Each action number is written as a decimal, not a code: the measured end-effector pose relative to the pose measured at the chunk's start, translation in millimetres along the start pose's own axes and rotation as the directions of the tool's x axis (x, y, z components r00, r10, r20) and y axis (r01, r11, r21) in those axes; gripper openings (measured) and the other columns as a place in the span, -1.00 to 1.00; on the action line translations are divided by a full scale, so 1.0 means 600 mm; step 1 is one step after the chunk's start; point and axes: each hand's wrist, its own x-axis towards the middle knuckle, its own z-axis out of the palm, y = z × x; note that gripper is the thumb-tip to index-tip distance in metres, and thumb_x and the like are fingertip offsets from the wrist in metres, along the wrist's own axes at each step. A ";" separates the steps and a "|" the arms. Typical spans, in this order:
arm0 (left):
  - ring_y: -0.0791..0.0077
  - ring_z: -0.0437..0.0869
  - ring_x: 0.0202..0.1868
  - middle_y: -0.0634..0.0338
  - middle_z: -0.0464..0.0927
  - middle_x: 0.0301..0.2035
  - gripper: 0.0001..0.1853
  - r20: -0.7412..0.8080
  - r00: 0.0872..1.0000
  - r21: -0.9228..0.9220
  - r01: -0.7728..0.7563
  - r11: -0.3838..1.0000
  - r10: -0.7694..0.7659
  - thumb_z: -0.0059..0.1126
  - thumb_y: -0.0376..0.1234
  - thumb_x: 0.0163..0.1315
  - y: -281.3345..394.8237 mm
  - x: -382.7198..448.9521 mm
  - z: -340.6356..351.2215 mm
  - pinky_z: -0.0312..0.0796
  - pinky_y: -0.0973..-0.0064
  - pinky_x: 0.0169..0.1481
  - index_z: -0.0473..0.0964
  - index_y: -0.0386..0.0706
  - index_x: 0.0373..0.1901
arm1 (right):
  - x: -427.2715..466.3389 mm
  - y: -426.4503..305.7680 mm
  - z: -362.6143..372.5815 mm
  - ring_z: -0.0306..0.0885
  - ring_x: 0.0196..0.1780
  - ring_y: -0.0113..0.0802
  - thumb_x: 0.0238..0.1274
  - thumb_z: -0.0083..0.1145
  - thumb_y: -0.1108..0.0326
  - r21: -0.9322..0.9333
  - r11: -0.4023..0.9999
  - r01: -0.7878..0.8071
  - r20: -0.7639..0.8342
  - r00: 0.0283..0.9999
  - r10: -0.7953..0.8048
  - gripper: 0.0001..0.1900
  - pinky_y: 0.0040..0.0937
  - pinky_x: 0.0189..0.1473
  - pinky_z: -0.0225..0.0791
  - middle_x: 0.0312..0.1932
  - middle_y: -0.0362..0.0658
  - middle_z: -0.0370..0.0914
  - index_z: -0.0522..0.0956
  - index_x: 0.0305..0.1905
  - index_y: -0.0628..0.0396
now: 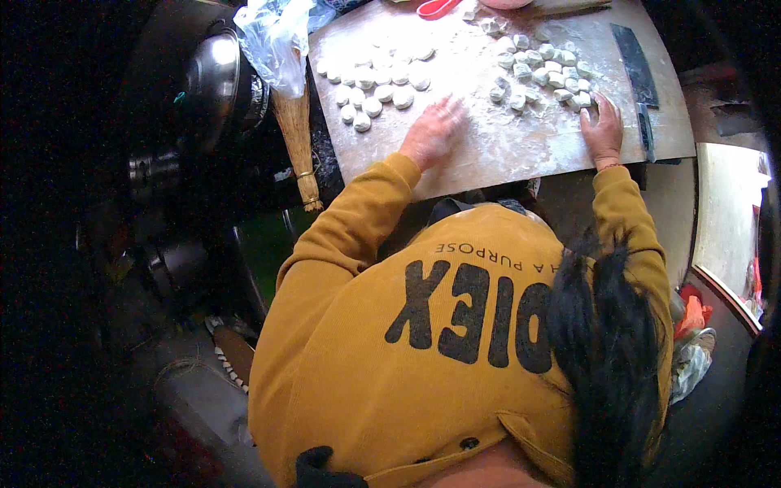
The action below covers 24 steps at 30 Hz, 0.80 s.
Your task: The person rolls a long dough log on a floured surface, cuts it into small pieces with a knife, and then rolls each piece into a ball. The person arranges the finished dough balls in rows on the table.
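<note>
Both my hands are over a floured wooden board. My left hand is blurred near the middle of the board, palm down, to the right of a group of flattened round dough pieces; whether something lies beneath it is hidden. At the right, my right hand has its fingertips at the near edge of a cluster of small cut dough lumps, thumb and fingers apart. It touches or nearly touches the closest lump; a hold on it cannot be made out.
A dark flat blade-like strip lies on the board's right side. Red-handled item and a rolling-pin-like wooden piece are at the far edge. Left of the board are a straw whisk broom, a plastic bag and a metal basin.
</note>
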 end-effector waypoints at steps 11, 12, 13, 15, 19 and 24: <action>0.06 0.32 0.13 -0.06 0.25 0.14 -0.47 -0.201 0.977 -0.006 -0.071 0.997 0.069 0.04 -0.35 0.08 0.029 0.080 0.016 0.21 0.30 0.18 0.25 -0.15 0.15 | -0.002 0.004 0.001 0.29 0.12 -0.17 -0.12 0.16 0.25 -0.020 1.000 -0.006 0.002 1.000 0.006 -0.52 -0.27 0.15 0.16 0.03 -0.12 0.40 0.40 0.02 0.07; 0.06 0.35 0.09 -0.06 0.30 0.09 -0.49 -0.248 0.968 -0.102 -0.059 0.993 0.032 0.05 -0.33 0.07 0.050 0.100 0.020 0.25 0.29 0.15 0.28 -0.16 0.13 | -0.001 0.008 0.002 0.29 0.13 -0.17 -0.12 0.16 0.26 -0.016 1.000 0.006 0.002 1.000 -0.006 -0.52 -0.27 0.15 0.15 0.03 -0.12 0.40 0.40 0.02 0.07; 0.06 0.39 0.05 -0.07 0.34 0.05 -0.50 -0.291 0.957 -0.198 -0.044 0.979 -0.016 0.06 -0.31 0.06 0.068 0.116 0.021 0.28 0.28 0.11 0.30 -0.16 0.10 | 0.001 0.009 0.002 0.28 0.13 -0.17 -0.12 0.16 0.26 -0.009 1.000 0.022 0.004 1.000 -0.022 -0.52 -0.28 0.15 0.15 0.03 -0.11 0.40 0.40 0.02 0.07; 0.07 0.43 -0.01 -0.05 0.42 -0.05 -0.54 -0.187 0.976 -0.173 0.082 0.982 -0.114 0.09 -0.29 0.02 0.093 0.147 0.009 0.31 0.28 0.07 0.37 -0.17 0.01 | 0.002 0.005 0.001 0.29 0.12 -0.16 -0.13 0.17 0.27 -0.007 1.000 0.014 0.005 1.000 -0.014 -0.52 -0.27 0.15 0.15 0.03 -0.11 0.40 0.40 0.02 0.08; 0.06 0.48 -0.11 -0.01 0.50 -0.22 -0.67 -0.095 0.983 0.049 0.164 0.985 -0.159 0.14 -0.27 -0.05 0.081 0.174 0.030 0.35 0.27 -0.02 0.47 -0.18 -0.20 | -0.001 0.004 0.001 0.29 0.12 -0.15 -0.14 0.18 0.28 -0.015 1.000 0.004 -0.005 1.000 -0.004 -0.50 -0.26 0.16 0.15 0.04 -0.11 0.39 0.39 0.02 0.07; 0.34 0.57 -0.38 0.07 0.53 -0.46 -0.75 -0.390 0.863 -0.406 0.151 0.901 -0.321 0.25 -0.32 -0.16 0.044 0.139 0.017 0.41 0.43 -0.23 0.49 -0.22 -0.41 | -0.001 0.005 0.002 0.30 0.11 -0.15 -0.14 0.17 0.29 -0.010 1.000 -0.006 0.000 1.000 0.006 -0.51 -0.27 0.15 0.17 0.03 -0.09 0.39 0.38 0.02 0.08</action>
